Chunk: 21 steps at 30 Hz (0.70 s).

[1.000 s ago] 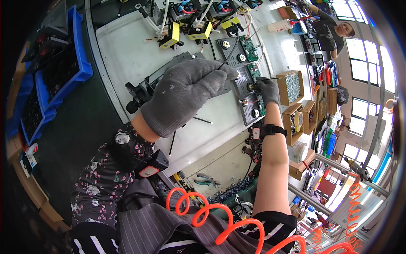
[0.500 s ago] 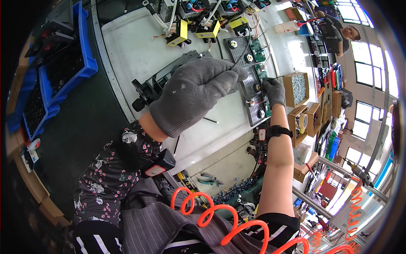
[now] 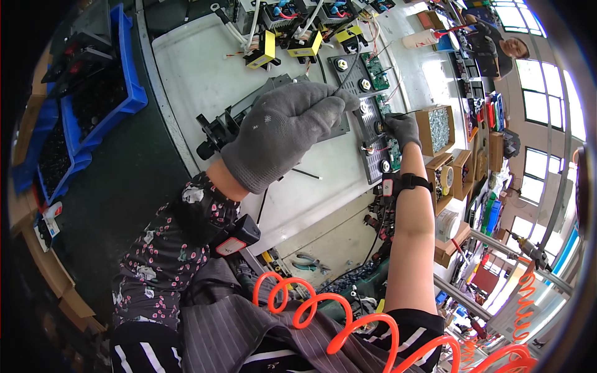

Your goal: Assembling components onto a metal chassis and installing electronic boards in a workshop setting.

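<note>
My left hand [image 3: 286, 130], in a grey work glove, is closed with its fingertips pinched on a black cable [image 3: 353, 71] that runs up toward a yellow-wrapped part [image 3: 349, 35]. It hovers over a black bracket-like part [image 3: 214, 127] on the white bench. My right hand [image 3: 404, 129], gloved too, is closed at the edge of a green circuit board [image 3: 384, 105], and a thin dark wire [image 3: 407, 114] shows at its fingertips. The boards lie along dark slotted plates [image 3: 354, 76] with round metal terminals. Both palms are turned out of sight.
Blue bins [image 3: 127, 93] with black parts stand at the left. A box of small metal pieces [image 3: 439, 130] and other cardboard boxes line the right. Pliers [image 3: 308, 262] lie near me; an orange coiled hose [image 3: 339, 339] crosses my lap. A person [image 3: 494, 50] stands at the far right.
My left hand has drawn back slightly to the left, with the cable still at its fingertips. My right hand stays by the board, its wrist shifted slightly.
</note>
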Tool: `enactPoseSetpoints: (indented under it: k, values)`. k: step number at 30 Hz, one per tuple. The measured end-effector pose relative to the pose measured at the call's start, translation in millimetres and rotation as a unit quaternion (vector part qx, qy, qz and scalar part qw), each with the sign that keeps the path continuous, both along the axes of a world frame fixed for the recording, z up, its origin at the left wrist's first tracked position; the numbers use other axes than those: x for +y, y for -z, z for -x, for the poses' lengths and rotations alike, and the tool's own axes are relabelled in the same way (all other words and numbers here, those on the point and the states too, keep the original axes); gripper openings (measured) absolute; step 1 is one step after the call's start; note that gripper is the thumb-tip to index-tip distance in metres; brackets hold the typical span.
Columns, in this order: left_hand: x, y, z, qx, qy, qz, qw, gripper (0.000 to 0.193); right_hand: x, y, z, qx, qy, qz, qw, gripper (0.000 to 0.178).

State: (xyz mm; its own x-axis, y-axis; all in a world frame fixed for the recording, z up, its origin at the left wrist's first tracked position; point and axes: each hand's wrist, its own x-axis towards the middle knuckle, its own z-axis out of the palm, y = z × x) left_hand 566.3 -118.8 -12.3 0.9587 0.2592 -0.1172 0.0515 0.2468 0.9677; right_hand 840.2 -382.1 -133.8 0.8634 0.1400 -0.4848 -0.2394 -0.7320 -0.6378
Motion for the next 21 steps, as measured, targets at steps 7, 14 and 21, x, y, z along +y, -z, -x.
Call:
enactPoseSetpoints:
  k: [7, 14, 21]
  values:
    - [-2, -21, -18, 0.033, -0.025, 0.200, 0.979, 0.029, -21, -8, 27, -0.112, 0.120, -0.091, 0.982, 0.038]
    - [-13, -9, -18, 0.048, 0.041, 0.170, 0.983, 0.030, 39, -118, 184, 0.090, -0.014, -0.339, 0.936, 0.028]
    - [-64, -51, -12, 0.099, 0.307, 0.128, 0.938, 0.037, 37, -146, 231, 0.157, -0.086, -0.421, 0.889, 0.023]
